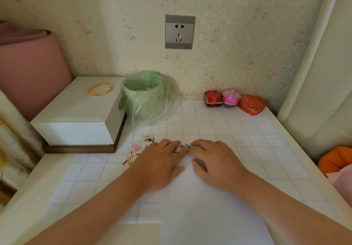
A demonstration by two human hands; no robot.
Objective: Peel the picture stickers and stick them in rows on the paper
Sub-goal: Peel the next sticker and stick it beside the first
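Observation:
A white sheet of paper (187, 210) lies on the grid-patterned tabletop in front of me. Both hands rest palm down on its far part. My left hand (160, 162) lies flat with its fingers straight, and one fingertip touches a small picture sticker (185, 146). My right hand (216, 161) meets it from the right, with bent fingertips at the same sticker and the thumb held apart. A loose pile of picture stickers (138, 148) lies just left of my left hand, partly hidden under it.
A white box (76, 119) with a gold bracelet (100, 88) on it stands at the back left. Beside it stands a small bin lined with a green bag (148, 100). Three small trinket boxes (234, 101) sit by the wall. Orange cloth (335, 159) lies at the right edge.

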